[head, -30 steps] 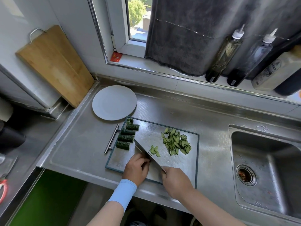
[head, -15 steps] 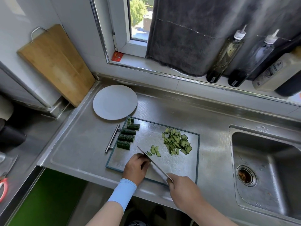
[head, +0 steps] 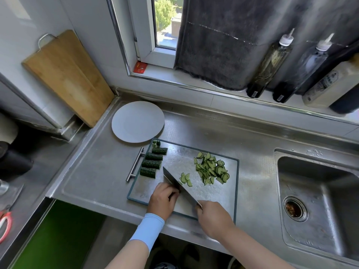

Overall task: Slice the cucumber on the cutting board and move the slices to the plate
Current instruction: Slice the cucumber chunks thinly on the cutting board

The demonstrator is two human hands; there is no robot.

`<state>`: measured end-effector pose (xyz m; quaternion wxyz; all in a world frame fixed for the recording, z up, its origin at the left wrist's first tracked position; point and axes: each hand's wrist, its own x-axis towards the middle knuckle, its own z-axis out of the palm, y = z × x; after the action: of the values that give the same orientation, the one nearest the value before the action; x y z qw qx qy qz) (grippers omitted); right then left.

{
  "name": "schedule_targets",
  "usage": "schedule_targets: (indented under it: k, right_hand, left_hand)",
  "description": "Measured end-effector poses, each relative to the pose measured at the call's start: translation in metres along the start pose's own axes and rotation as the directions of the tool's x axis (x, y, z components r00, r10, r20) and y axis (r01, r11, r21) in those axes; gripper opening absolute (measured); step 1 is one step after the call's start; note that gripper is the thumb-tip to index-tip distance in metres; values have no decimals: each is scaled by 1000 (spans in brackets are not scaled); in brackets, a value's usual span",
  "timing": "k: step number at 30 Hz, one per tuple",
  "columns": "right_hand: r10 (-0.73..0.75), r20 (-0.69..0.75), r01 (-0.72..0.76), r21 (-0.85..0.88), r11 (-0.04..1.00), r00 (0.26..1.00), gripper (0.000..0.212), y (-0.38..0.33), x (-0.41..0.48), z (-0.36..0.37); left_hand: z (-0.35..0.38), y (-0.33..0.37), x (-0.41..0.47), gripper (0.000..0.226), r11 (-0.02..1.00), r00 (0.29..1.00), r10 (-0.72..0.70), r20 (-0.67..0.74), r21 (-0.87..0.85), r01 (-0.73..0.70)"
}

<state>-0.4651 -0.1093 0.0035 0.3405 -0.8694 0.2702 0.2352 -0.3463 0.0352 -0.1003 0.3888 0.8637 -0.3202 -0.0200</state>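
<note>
Gripping handle of broad steel knife (head: 185, 194), your right hand (head: 213, 218) sits slightly further forward than half second ago. Blade shows more flat face now, tip near lowest of four dark green cucumber chunks (head: 152, 164). Your left hand (head: 163, 199) unmoved, fingers curled against blade; what they pin is hidden, cannot tell. Small cluster of cut slices (head: 185, 178) and larger slice pile (head: 211, 171) unchanged on teal-rimmed steel cutting board (head: 236, 191). Round white plate (head: 138, 121) just beyond board's far-left corner.
</note>
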Motion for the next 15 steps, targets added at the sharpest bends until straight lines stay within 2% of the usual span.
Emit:
schedule_targets:
  k: [5, 10, 15]
  right_hand:
    - [-18, -1, 18, 3, 1000, 1000, 37, 2, -3, -2]
    - [-41, -13, 41, 1, 999, 999, 34, 7, -15, -4]
    - [-89, -46, 86, -63, 994, 995, 29, 12, -29, -6]
  left_hand:
    - [-2, 2, 1, 14, 1000, 1000, 24, 15, 12, -24]
    - [-1, 2, 0, 16, 999, 999, -46, -1, 1, 46]
    - [-3, 1, 1, 17, 999, 999, -50, 10, 11, 50]
